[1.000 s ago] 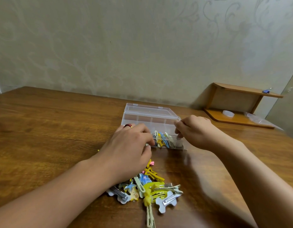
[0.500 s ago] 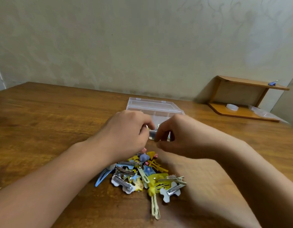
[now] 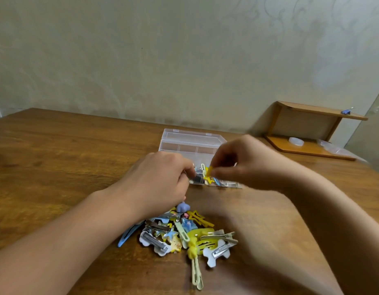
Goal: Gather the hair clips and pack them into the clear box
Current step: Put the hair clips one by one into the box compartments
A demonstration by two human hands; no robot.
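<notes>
A yellow clip (image 3: 208, 172), not in the grip 1 s ago, is now being pinched by the right hand (image 3: 246, 162) over the clear box (image 3: 190, 145) w/ the left hand (image 3: 160, 177) curled nearby, grip contents unclear, while the clip pile (image 3: 184, 233) is being left on the near worktop (image 3: 56, 167), so packing is being continued.

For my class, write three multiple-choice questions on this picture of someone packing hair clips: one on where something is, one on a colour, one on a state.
1. Where is the pile of loose clips?
A. in front of the clear box, nearer the person
B. on the shelf
C. behind the box

2. What colour is the clip pinched by the right hand?
A. red
B. yellow
C. black

3. What state is the box lid in?
A. shut
B. missing
C. open, lying back

Answers: 1 A, the pile lies on the table between the arms; 2 B, a yellow clip shows at the fingertips; 3 C, the lid lies behind the open compartments.
</notes>
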